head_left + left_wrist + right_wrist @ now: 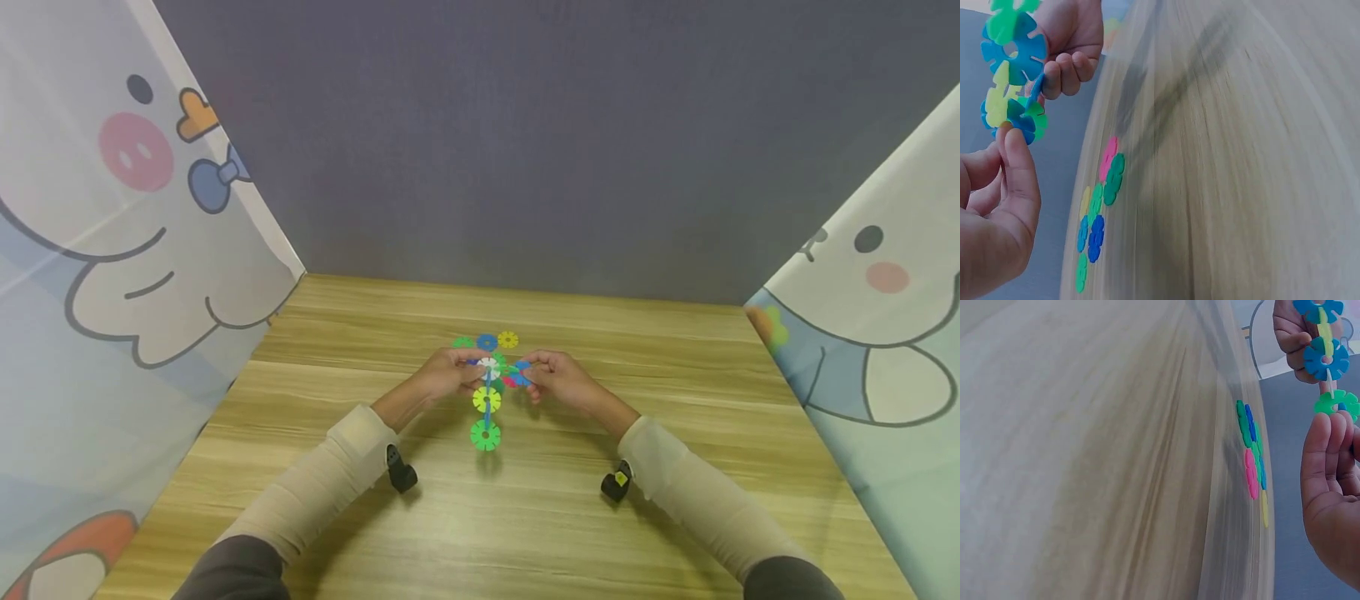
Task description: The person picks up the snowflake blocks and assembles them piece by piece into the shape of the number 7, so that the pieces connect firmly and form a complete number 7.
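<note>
Both hands are raised over the wooden table, holding a chain of slotted plastic snowflake discs between them. My left hand (448, 371) pinches the chain at its far end, by a white disc (483, 364). From there it runs toward me through a yellow disc (478, 402) to a green disc (485, 446), with blue discs edge-on between them. At the right, my right hand (561, 378) pinches a blue disc (519, 377) beside a green one. The left wrist view shows the left hand's fingertips (1016, 140) against the joined discs. Whether the right hand's disc is joined cannot be told.
Several loose discs lie flat on the table (675, 400) beyond and beneath the hands, among them a yellow disc (513, 340), a pink disc (1107, 161) and a dark green disc (1114, 181). A grey panel (525, 150) stands behind, with printed cloth walls at both sides.
</note>
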`<state>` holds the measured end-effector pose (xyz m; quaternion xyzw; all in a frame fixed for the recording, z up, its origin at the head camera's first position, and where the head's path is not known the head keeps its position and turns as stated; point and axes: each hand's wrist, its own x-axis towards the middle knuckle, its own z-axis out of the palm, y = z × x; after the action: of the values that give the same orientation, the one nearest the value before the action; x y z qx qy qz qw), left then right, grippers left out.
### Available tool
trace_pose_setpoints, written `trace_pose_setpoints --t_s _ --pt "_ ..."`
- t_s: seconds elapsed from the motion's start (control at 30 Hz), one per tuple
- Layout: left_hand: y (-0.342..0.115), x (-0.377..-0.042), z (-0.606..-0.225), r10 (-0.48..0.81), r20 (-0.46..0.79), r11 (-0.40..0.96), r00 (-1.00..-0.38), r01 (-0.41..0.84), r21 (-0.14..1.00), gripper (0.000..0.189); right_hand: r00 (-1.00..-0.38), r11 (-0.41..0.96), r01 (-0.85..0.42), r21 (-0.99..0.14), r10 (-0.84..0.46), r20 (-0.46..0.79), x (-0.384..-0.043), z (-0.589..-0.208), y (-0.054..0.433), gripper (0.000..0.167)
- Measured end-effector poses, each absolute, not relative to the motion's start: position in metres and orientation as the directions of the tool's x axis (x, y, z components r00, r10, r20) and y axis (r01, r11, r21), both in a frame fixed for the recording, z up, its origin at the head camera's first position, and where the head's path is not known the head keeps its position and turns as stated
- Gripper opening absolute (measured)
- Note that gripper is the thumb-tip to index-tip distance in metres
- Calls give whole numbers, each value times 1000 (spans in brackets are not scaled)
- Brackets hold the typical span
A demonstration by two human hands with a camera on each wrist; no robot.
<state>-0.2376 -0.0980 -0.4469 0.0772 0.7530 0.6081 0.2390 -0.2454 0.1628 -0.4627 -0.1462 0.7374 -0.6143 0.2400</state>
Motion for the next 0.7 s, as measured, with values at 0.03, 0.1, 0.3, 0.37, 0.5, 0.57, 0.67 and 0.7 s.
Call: trace_pose_setpoints --t_s 0.03,0.1,0.3,0.37,0.5,0.57,0.67,0.7 --pt "-98 -238 -448 405 -266 237 -875 -180 955 44 -842 197 82 -977 -511 -173 -246 -463 163 34" --pt "-98 -238 -448 400 -276 214 -874 -204 955 44 -842 185 88 -979 -512 -172 -246 -464 163 34" --pt "-97 -238 -448 383 -301 185 -873 -247 951 43 -838 166 109 -980 -515 -180 -247 -466 163 34" --pt "-96 -238 -446 376 -296 196 -878 -237 952 42 -838 174 108 -979 -513 -184 -247 -465 163 34" --pt "-94 -237 -441 352 -284 221 -892 -216 951 40 -843 191 94 -977 -507 -180 -247 -461 164 35" --pt "-93 -237 -440 337 -286 218 -897 -221 950 39 -843 198 86 -976 -507 -177 -246 -458 164 36" --pt "-92 -238 -442 319 -292 213 -902 -232 949 38 -844 203 82 -976 -506 -177 -246 -456 163 36" --pt "-92 -238 -443 315 -293 209 -903 -235 949 38 -846 208 80 -975 -503 -177 -245 -455 163 36"
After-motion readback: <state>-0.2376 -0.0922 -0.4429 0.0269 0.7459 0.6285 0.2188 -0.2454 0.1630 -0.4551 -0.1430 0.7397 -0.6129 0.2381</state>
